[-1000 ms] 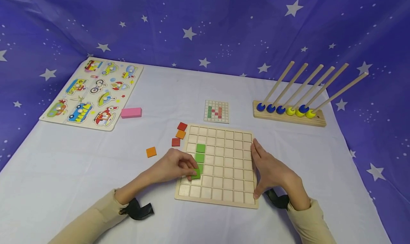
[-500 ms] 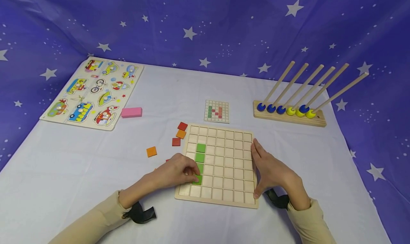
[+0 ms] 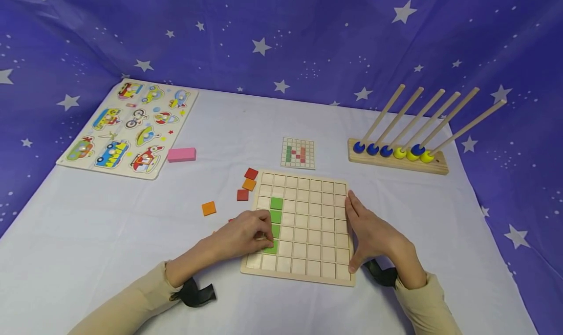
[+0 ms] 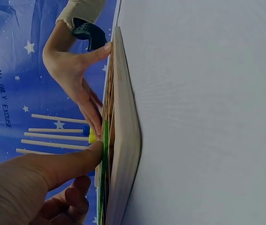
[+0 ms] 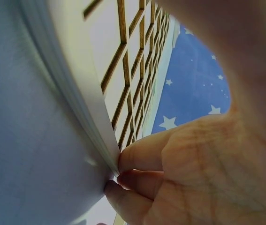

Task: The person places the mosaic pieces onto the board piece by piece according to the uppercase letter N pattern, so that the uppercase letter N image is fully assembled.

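Note:
On the table lies a wooden grid board [image 3: 308,230] of square cells. A column of green square tiles [image 3: 276,203] fills part of its second column from the left. My left hand [image 3: 244,233] reaches over the board's left side, fingers bent, with thumb and fingers on the lowest green tile [image 3: 271,248]. In the left wrist view the thumb presses that tile close against the board, and the fingertips are partly hidden. My right hand [image 3: 374,235] rests along the board's right edge, fingers extended and thumb spread toward the front corner. The right wrist view shows its fingers touching the board's edge.
Red tiles [image 3: 243,195] and orange tiles [image 3: 208,208] lie left of the board, some partly behind the left hand. Behind it is a small pattern card [image 3: 297,153]. A pink block [image 3: 182,155], a vehicle puzzle [image 3: 127,130] and a peg stand with beads [image 3: 396,161] surround it.
My left hand has moved slightly toward me and lowered the green tile, which was tilted in its fingers, down to the board. The right hand has stayed in place.

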`<state>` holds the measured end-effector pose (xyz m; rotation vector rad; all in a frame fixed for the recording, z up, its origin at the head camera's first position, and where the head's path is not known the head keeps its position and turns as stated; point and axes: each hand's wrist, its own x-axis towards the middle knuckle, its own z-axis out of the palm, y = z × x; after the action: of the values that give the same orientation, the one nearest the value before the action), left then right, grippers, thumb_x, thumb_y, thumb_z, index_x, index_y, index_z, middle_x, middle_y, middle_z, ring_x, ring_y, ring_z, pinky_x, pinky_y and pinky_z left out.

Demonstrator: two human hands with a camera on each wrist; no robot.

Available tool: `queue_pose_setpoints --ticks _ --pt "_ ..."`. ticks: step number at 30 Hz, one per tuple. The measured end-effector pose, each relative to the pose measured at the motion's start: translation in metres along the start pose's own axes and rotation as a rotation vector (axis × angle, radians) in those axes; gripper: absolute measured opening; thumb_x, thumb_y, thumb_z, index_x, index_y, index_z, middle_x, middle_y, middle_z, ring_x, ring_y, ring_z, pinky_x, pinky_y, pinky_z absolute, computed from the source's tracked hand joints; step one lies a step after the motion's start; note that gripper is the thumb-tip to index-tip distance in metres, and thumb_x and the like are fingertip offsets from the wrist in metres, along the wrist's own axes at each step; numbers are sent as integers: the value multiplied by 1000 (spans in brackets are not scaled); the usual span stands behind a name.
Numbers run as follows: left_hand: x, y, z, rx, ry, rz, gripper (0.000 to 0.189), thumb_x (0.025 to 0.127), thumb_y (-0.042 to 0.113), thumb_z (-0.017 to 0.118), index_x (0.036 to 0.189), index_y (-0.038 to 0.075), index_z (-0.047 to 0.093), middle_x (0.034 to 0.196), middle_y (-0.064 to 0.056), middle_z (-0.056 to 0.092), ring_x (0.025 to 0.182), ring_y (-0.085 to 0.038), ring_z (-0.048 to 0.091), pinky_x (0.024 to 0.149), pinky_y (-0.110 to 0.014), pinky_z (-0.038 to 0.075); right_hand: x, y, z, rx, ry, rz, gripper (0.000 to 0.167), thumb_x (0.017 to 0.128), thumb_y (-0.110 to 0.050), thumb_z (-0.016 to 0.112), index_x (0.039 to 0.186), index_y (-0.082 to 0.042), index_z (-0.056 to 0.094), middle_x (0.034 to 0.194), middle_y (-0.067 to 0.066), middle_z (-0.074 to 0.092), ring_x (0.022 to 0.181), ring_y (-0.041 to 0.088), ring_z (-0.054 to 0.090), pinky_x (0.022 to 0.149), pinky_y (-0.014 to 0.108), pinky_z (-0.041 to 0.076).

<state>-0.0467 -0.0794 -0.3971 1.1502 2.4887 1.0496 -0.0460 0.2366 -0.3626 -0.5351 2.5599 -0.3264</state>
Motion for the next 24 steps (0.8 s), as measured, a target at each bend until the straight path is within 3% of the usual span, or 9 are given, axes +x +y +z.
queue_pose_setpoints --ticks 6,11,15,19,24 --pt "0 -5 -2 17 18 -22 7 79 18 79 79 16 72 75 7 57 62 0 44 59 -16 39 0 1 1 6 -2 4 152 40 -42 96 148 13 4 157 30 -6 143 48 13 108 58 30" --pt "-2 -17 -14 29 61 -81 15 76 23 81 85 15 72 74 7 58 65 -2 48 60 -18 41 0 2 1 12 -5 6 153 40 -42 96 148 12 3 157 30 -6 143 48 12 109 58 29" --pt "-5 -35 -30 72 148 -153 15 75 22 81 84 15 71 72 7 58 66 -4 50 60 -20 41 0 2 1 10 -7 6 153 40 -42 96 148 12 3 157 30 -7 143 48 12 109 58 29" --pt "-11 -58 -49 109 268 -253 22 76 18 81 94 10 71 79 1 62 72 -11 54 67 -26 43 0 1 0 3 -2 0 153 40 -43 96 148 13 4 157 30 -6 143 48 13 108 58 30" --pt "-21 -81 -65 132 323 -393 34 76 22 81 105 7 69 90 -6 63 81 -19 54 73 -33 43 -1 1 0 4 -1 -4 152 40 -43 96 148 13 4 157 31 -6 143 48 13 108 58 29"
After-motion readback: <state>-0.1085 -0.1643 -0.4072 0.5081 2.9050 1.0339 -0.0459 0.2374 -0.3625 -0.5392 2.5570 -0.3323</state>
